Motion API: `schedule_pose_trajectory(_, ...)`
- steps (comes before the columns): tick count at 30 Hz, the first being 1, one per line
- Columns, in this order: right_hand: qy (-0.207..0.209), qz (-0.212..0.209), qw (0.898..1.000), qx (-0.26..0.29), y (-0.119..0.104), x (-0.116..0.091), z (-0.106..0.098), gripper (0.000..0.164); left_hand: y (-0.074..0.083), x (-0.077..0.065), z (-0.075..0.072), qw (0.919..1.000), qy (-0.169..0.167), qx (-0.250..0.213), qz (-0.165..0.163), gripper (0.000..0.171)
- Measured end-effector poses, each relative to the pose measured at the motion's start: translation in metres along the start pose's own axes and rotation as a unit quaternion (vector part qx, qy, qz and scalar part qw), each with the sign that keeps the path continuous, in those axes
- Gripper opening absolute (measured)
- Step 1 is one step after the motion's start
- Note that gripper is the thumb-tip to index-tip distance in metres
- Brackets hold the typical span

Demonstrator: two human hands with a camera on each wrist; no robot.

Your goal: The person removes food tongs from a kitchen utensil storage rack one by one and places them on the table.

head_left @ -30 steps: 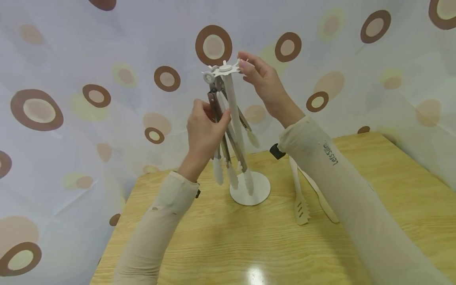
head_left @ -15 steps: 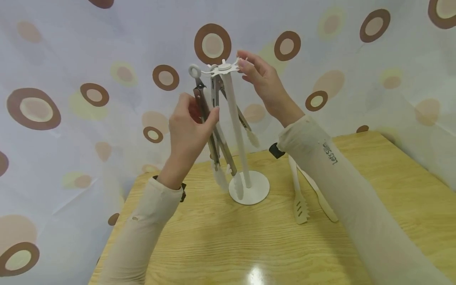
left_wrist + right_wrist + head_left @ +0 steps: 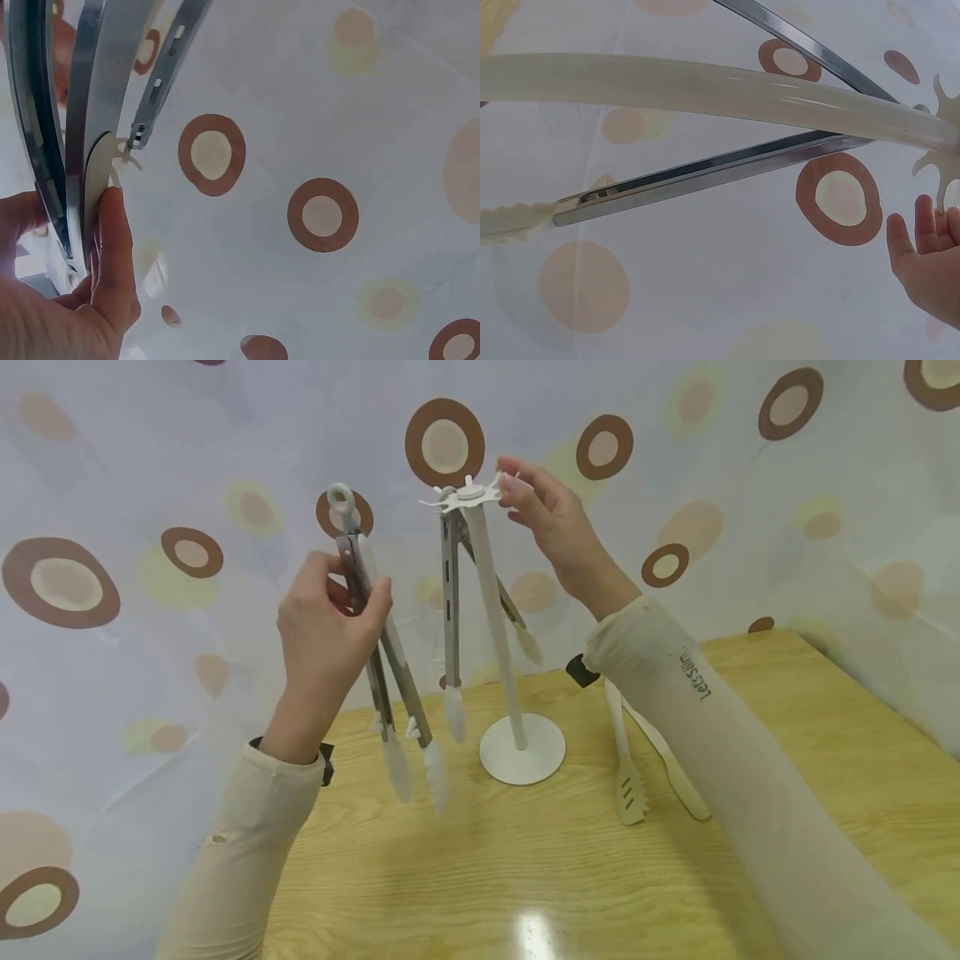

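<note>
My left hand [image 3: 322, 627] pinches a pair of steel tongs [image 3: 405, 685] near its top, thumb on one side and fingers on the other. These tongs have pale tips and a ring at the top, and they hang in the air left of the white utensil stand [image 3: 497, 635]. My right hand [image 3: 555, 531] pinches a hook on the right of the stand's crown. A second pair of tongs [image 3: 452, 602] hangs spread from the crown, its two arms on either side of the pole [image 3: 705, 82] in the right wrist view.
On the wooden table [image 3: 450, 877], right of the stand's round base [image 3: 543, 764], lie a pale slotted utensil with a toothed edge [image 3: 632, 793] and another long pale utensil [image 3: 678, 777], partly behind my right sleeve. A dotted cloth [image 3: 247, 693] hangs behind the table.
My left hand has drawn the ringed tongs off the crown and carried them left, away from the stand. My right hand has stayed at the crown.
</note>
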State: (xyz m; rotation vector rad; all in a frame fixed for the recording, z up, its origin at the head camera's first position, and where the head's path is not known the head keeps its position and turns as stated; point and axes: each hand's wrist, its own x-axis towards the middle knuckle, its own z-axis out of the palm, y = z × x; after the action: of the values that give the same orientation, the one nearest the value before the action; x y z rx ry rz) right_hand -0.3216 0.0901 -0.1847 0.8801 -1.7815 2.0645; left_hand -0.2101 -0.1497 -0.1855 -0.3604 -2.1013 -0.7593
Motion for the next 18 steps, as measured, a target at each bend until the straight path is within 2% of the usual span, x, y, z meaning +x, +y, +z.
schedule_pose_trajectory(4, 0.005, 0.002, 1.0, -0.003, -0.002, 0.0, -0.001, 0.045, -0.01, -0.001, 0.002, 0.999, -0.03, 0.032, -0.009, 0.03)
schedule_pose_trajectory(8, 0.009, 0.003, 1.0, 0.007, -0.002, 0.0, 0.0, 0.044, -0.023, -0.001, 0.006, 0.9943, -0.074, 0.062, -0.045, 0.031)
schedule_pose_trajectory(14, 0.008, 0.001, 1.0, 0.008, 0.0, 0.0, 0.001, 0.044, -0.047, -0.002, 0.013, 0.9813, -0.133, 0.089, -0.107, 0.035)
schedule_pose_trajectory(18, 0.008, -0.002, 1.0, 0.001, 0.001, 0.0, 0.001, 0.044, -0.067, -0.004, 0.024, 0.9722, -0.168, 0.104, -0.125, 0.035)
